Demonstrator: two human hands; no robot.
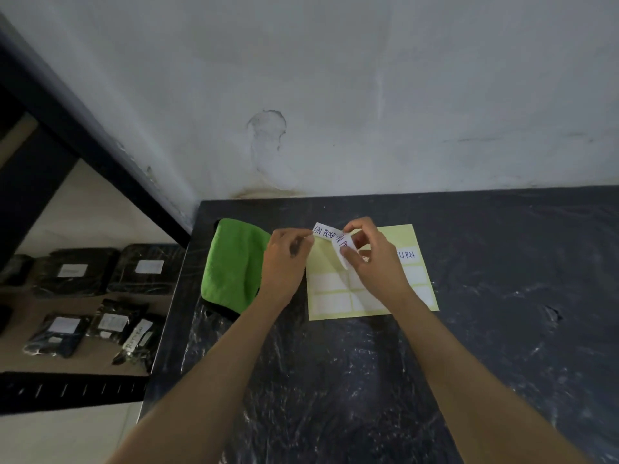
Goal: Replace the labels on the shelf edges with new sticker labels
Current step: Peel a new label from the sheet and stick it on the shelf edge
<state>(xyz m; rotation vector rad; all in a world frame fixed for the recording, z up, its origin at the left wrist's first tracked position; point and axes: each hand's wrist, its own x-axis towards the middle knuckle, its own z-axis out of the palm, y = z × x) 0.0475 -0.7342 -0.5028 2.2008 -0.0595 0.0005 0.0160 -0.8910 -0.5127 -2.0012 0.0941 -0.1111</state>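
- The left hand (284, 262) is pinching the left end of a handwritten sticker label (326, 233) between thumb and fingertips, with its other fingers curled in.
- The right hand (375, 262) is pinching the label's other end, where the white paper is bending downward. Whether this is one folded strip or two stickers overlapping, I cannot tell.
- The label is hanging in the air between both hands, just above the upper left part of the yellow sticker sheet (407, 234), and is not yet on any shelf edge.
- The sheet is lying flat on the dark desk (368, 380). It is carrying blank stickers and one written sticker (406, 255) near its right side.
- A green cloth (234, 262) is lying on the desk just left of the sheet, under the left wrist.
- The shelf (67, 390) is standing well to the left, lower down, and is holding black packets (77, 272) with white tags.
- Risks, as I am judging them:
  - The bent end looks likely to be folding glue-side onto itself, and pulling it apart could crease or tear the writing.
  - Fingertips resting on the adhesive may be weakening its hold.
  - Carrying it across, the loose end could be catching on the cloth's fibres.
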